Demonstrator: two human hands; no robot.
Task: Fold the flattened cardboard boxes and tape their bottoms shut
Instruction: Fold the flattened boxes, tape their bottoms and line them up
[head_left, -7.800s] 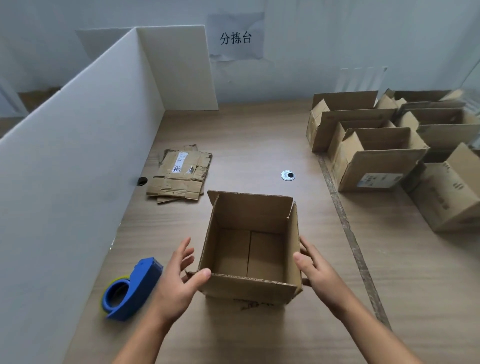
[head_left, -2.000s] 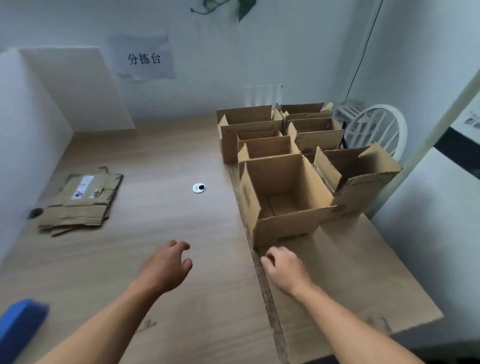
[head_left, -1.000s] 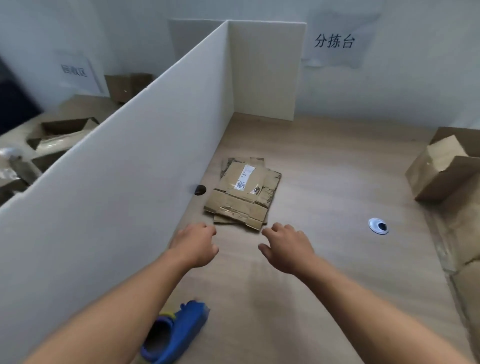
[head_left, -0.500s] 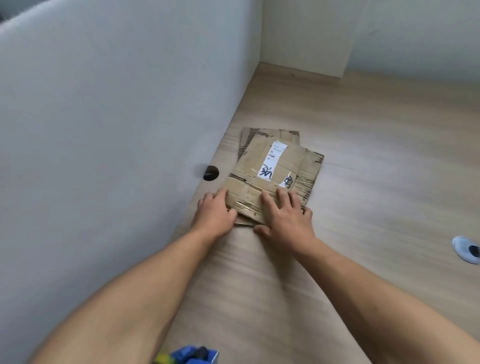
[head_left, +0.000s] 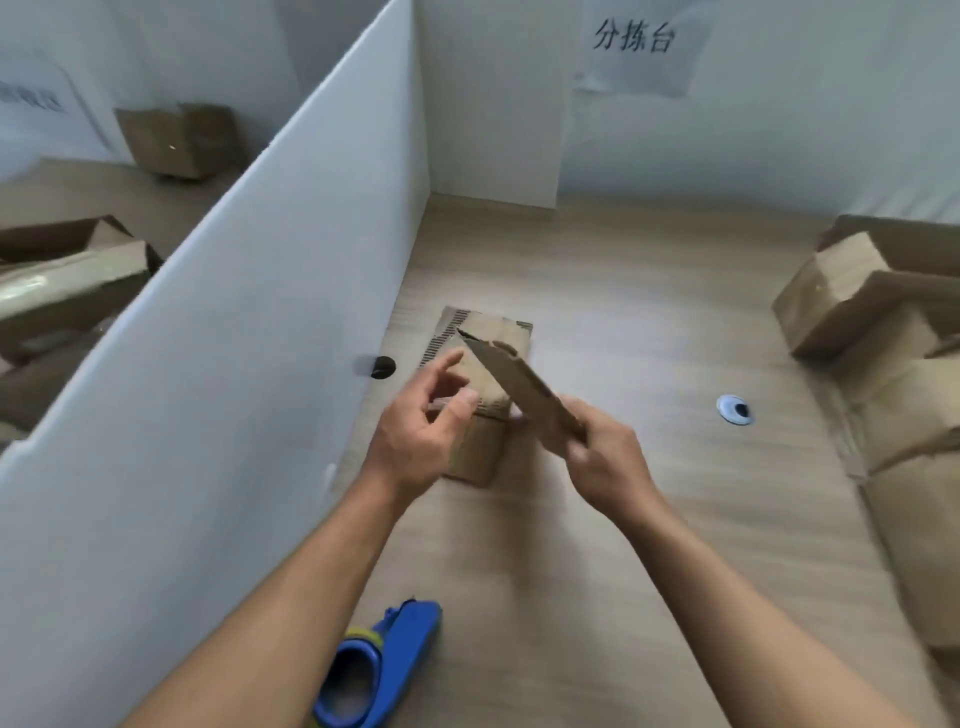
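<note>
Our right hand (head_left: 602, 457) pinches a flat box (head_left: 519, 384) above the stack (head_left: 474, 457); left hand (head_left: 415, 431) (fingers loose) hovers to unfold it.

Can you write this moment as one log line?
step: take flat box | right hand: grips flat box, tilted above pile | left hand: beside it | tape dispenser: on table

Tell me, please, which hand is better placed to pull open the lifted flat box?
Probably left: the right hand grips the near end of the flat box, while the left hand holds nothing and hovers beside its raised side, above the stack.
</note>
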